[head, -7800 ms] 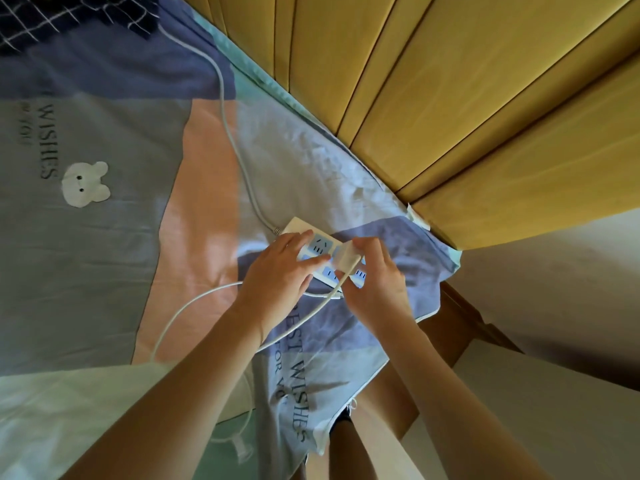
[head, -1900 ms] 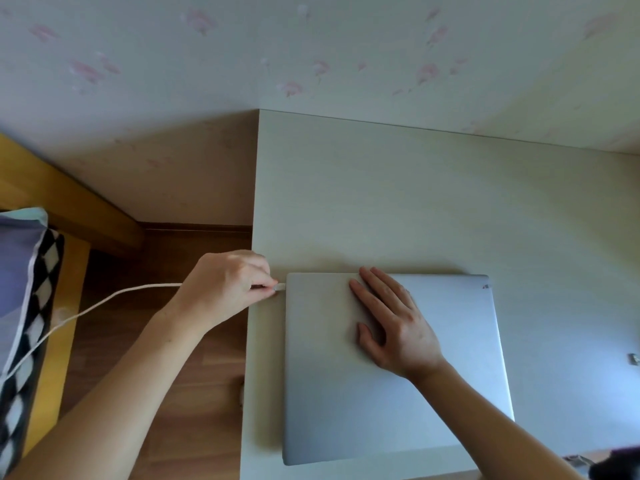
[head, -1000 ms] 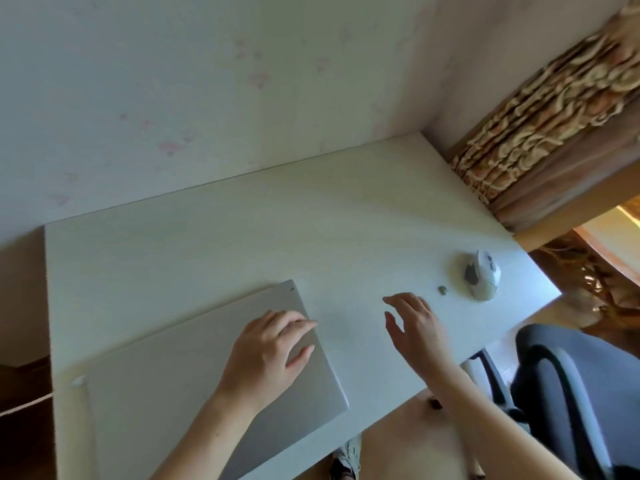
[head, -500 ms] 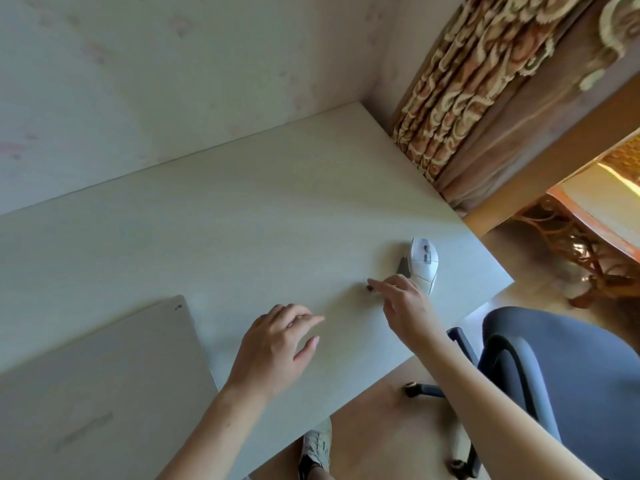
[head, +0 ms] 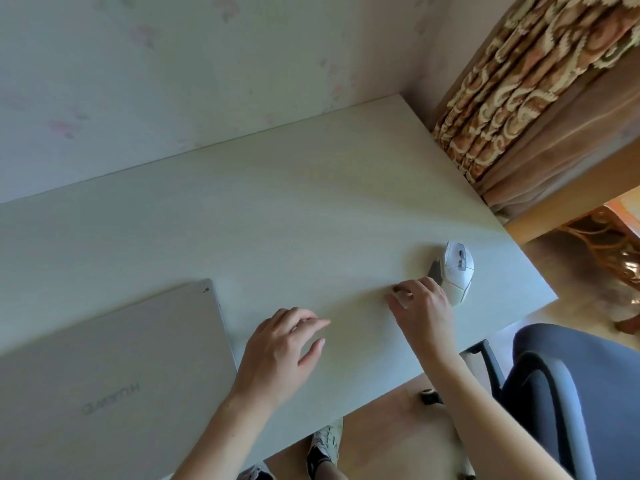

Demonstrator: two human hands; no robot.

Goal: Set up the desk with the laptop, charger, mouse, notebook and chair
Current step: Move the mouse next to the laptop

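A closed silver laptop (head: 114,375) lies on the pale desk (head: 277,220) at the lower left. A white mouse (head: 455,271) sits near the desk's right front corner. My right hand (head: 422,310) is just left of the mouse, its thumb and fingertips pinched on a small dark object (head: 396,289) on the desk top. My left hand (head: 280,348) hovers over the desk beside the laptop's right edge, fingers apart, holding nothing. A grey office chair (head: 571,386) stands at the lower right, off the desk's corner. No charger cable or notebook is in view.
The desk backs onto a pale wall with faint pink marks. A patterned brown curtain (head: 519,81) hangs at the desk's right end. My shoe (head: 323,445) shows on the wooden floor below the front edge.
My right hand has closed its fingertips on the small dark object beside the mouse. My left hand came off the laptop and drifted right. Earlier the charger cable went into the laptop's left side.
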